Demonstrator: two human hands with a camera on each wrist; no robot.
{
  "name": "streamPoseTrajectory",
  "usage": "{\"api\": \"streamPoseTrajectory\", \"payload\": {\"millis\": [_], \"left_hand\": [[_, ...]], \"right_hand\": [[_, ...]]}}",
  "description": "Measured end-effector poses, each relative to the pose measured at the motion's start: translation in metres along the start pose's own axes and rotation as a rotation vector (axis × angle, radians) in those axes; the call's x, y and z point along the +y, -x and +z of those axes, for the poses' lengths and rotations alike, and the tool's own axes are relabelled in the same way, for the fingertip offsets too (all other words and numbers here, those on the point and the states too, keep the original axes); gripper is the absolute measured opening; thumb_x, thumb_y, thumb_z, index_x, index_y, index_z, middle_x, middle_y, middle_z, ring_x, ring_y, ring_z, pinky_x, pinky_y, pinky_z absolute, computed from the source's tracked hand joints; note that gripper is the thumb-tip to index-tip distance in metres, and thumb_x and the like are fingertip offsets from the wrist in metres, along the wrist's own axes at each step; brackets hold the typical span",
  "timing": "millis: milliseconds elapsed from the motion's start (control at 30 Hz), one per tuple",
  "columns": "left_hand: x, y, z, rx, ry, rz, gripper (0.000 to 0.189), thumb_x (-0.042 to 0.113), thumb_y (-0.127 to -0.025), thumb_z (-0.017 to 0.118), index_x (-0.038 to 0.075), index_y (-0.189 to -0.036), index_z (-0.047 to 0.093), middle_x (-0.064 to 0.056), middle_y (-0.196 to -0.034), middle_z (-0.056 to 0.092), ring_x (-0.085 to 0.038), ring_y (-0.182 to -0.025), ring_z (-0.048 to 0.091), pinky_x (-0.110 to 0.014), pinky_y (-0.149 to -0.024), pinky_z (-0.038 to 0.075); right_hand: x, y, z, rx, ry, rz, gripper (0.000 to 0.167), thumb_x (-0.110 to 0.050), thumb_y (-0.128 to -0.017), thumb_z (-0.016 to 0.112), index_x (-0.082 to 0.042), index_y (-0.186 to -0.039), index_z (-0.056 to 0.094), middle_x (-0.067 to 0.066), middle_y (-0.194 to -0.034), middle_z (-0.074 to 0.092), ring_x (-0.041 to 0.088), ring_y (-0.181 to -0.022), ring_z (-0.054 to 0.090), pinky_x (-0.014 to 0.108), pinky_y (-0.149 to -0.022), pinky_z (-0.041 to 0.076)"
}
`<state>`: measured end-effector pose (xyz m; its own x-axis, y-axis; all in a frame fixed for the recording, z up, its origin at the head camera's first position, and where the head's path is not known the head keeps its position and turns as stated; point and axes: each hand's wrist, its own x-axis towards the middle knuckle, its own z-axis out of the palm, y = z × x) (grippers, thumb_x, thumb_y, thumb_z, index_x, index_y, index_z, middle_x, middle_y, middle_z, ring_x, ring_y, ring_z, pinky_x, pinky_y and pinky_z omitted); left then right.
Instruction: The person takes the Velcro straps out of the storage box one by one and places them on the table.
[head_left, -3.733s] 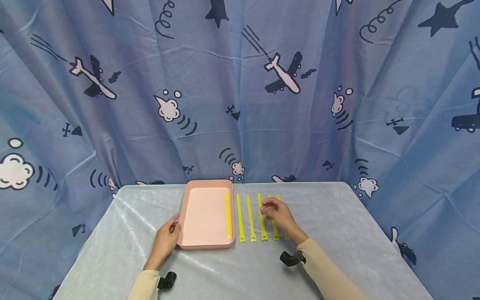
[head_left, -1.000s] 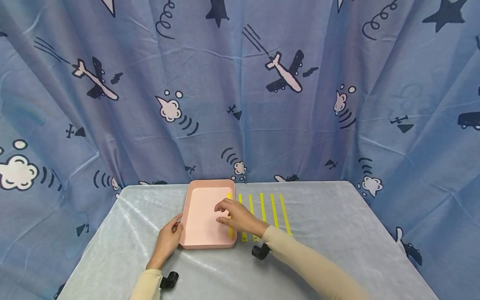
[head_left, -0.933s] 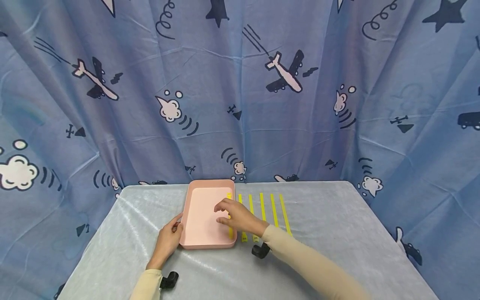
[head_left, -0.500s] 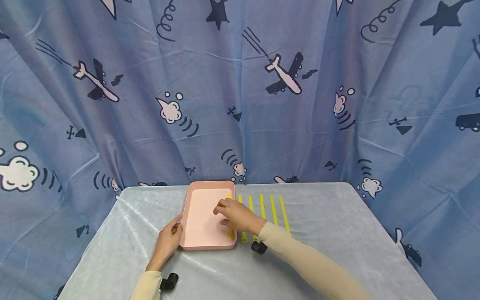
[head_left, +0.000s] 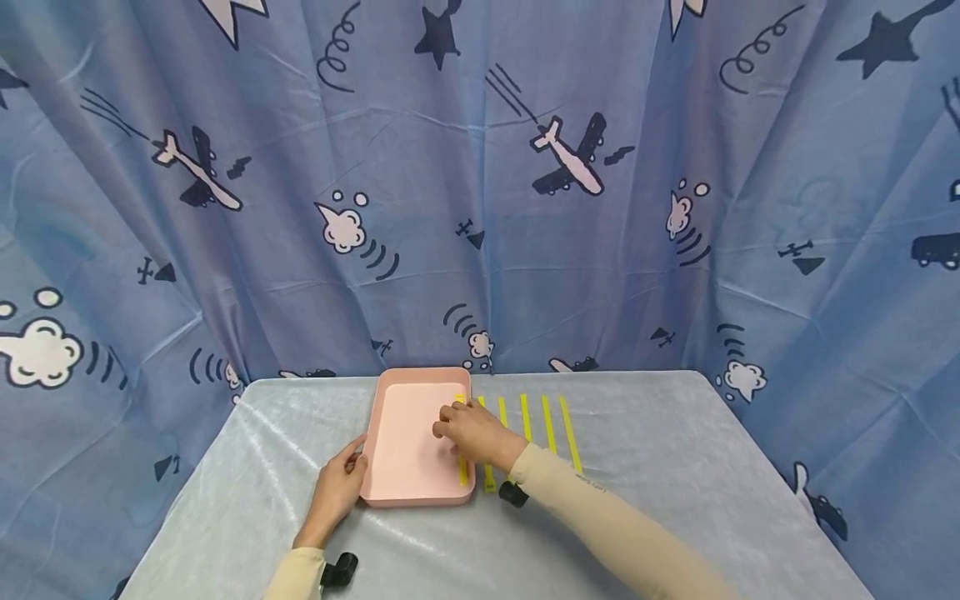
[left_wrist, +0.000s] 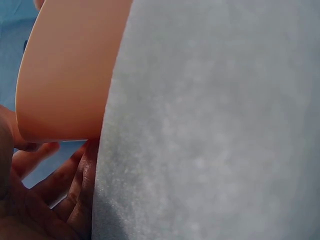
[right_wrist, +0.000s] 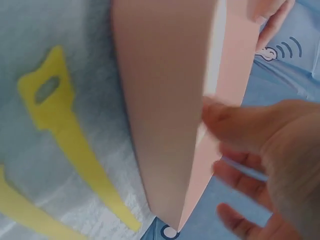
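Observation:
A shallow pink tray (head_left: 405, 417) stands on the table with one yellow slotted strap (head_left: 463, 475) lying along its right side. My left hand (head_left: 337, 492) holds the tray's left edge; in the left wrist view its fingers (left_wrist: 75, 195) reach up to the tray's outer side. Above the right part of the tray is my right hand (head_left: 480, 433), bent over the strap and covering its middle. The right wrist view shows the thumb (right_wrist: 235, 122) at the rim, with the other fingers bent and spread apart. I see nothing between them.
Several more yellow straps (head_left: 567, 425) lie in a row to the tray's right, partly covered by the right arm. Beneath everything is a pale grey tablecloth (head_left: 660, 467). A blue patterned curtain (head_left: 420, 275) hangs behind the table's far edge.
From above the strap row, my right hand has moved left over the tray. In the last second its fingers and thumb have drawn closer together. The left hand stays at the tray.

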<state>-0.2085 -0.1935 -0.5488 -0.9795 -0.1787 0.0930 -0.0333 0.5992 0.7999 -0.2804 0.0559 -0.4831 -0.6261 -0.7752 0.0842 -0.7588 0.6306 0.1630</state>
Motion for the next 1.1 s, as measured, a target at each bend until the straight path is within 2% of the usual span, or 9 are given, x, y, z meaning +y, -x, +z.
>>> {"api": "streamPoseTrajectory", "payload": {"millis": [200, 367, 467, 533, 667, 733, 833, 933, 1100], "left_hand": [[0.000, 0.003, 0.003, -0.010, 0.009, -0.009, 0.043, 0.015, -0.100, 0.052, 0.010, -0.142, 0.053, -0.018, -0.115, 0.069, -0.017, -0.089, 0.062, -0.030, -0.074, 0.047], [-0.001, 0.004, 0.004, -0.006, 0.011, -0.014, 0.043, 0.015, -0.100, 0.052, 0.010, -0.142, 0.053, -0.018, -0.115, 0.069, -0.019, -0.092, 0.064, -0.031, -0.075, 0.048], [-0.001, 0.003, 0.003, -0.004, 0.013, -0.008, 0.043, 0.015, -0.100, 0.052, 0.010, -0.142, 0.053, -0.018, -0.115, 0.069, -0.019, -0.092, 0.064, -0.031, -0.075, 0.048], [-0.001, 0.002, 0.003, -0.002, 0.015, -0.004, 0.042, 0.015, -0.100, 0.052, 0.010, -0.142, 0.053, -0.017, -0.114, 0.069, -0.018, -0.090, 0.062, -0.030, -0.074, 0.047], [0.000, 0.001, 0.001, 0.003, 0.014, -0.003, 0.042, 0.015, -0.099, 0.053, 0.010, -0.141, 0.054, -0.016, -0.111, 0.070, -0.015, -0.086, 0.060, -0.029, -0.073, 0.046], [0.000, 0.000, 0.001, 0.004, 0.013, -0.005, 0.042, 0.015, -0.099, 0.053, 0.010, -0.141, 0.055, -0.015, -0.111, 0.070, -0.014, -0.085, 0.059, -0.029, -0.073, 0.046], [-0.001, 0.000, 0.001, 0.001, 0.015, -0.006, 0.042, 0.014, -0.099, 0.053, 0.010, -0.141, 0.054, -0.015, -0.111, 0.070, -0.013, -0.083, 0.058, -0.028, -0.071, 0.045], [-0.001, 0.000, 0.001, 0.001, 0.016, -0.006, 0.042, 0.014, -0.099, 0.053, 0.010, -0.141, 0.054, -0.015, -0.110, 0.070, -0.013, -0.083, 0.058, -0.027, -0.071, 0.045], [-0.001, 0.000, 0.001, 0.008, 0.009, -0.008, 0.042, 0.014, -0.098, 0.054, 0.010, -0.141, 0.055, -0.014, -0.109, 0.070, -0.013, -0.084, 0.059, -0.028, -0.073, 0.046]], "right_hand": [[-0.006, -0.001, 0.004, -0.073, 0.074, 0.065, 0.019, -0.019, -0.085, 0.076, -0.028, -0.102, 0.070, -0.006, -0.097, 0.064, 0.014, -0.092, 0.060, 0.032, -0.078, 0.042], [-0.009, 0.000, 0.011, -0.099, 0.088, 0.095, 0.009, -0.024, -0.091, 0.069, -0.028, -0.099, 0.071, -0.006, -0.094, 0.065, 0.014, -0.090, 0.060, 0.035, -0.082, 0.045], [-0.008, 0.001, 0.014, -0.095, 0.085, 0.108, 0.007, -0.025, -0.091, 0.069, -0.028, -0.097, 0.071, -0.006, -0.093, 0.064, 0.014, -0.090, 0.060, 0.036, -0.084, 0.046], [-0.008, 0.001, 0.016, -0.091, 0.081, 0.112, 0.009, -0.030, -0.088, 0.073, -0.027, -0.096, 0.070, -0.006, -0.093, 0.064, 0.014, -0.091, 0.060, 0.037, -0.086, 0.046], [-0.008, -0.001, 0.018, -0.083, 0.067, 0.098, 0.024, -0.044, -0.080, 0.078, -0.028, -0.095, 0.069, -0.008, -0.092, 0.063, 0.013, -0.090, 0.060, 0.035, -0.085, 0.043], [-0.009, -0.002, 0.018, -0.083, 0.054, 0.084, 0.027, -0.047, -0.080, 0.077, -0.028, -0.096, 0.069, -0.009, -0.092, 0.063, 0.012, -0.090, 0.060, 0.035, -0.087, 0.042], [-0.011, -0.004, 0.019, -0.074, 0.037, 0.064, 0.019, -0.043, -0.086, 0.073, -0.029, -0.098, 0.069, -0.009, -0.093, 0.063, 0.012, -0.090, 0.060, 0.034, -0.087, 0.041], [-0.010, -0.006, 0.021, -0.059, 0.046, 0.040, 0.011, -0.031, -0.090, 0.071, -0.030, -0.101, 0.069, -0.009, -0.096, 0.062, 0.012, -0.092, 0.060, 0.031, -0.085, 0.041], [-0.006, -0.009, 0.024, -0.084, 0.069, 0.010, 0.030, -0.015, -0.089, 0.070, -0.034, -0.112, 0.066, -0.008, -0.106, 0.060, 0.012, -0.097, 0.060, 0.029, -0.082, 0.045]]}}
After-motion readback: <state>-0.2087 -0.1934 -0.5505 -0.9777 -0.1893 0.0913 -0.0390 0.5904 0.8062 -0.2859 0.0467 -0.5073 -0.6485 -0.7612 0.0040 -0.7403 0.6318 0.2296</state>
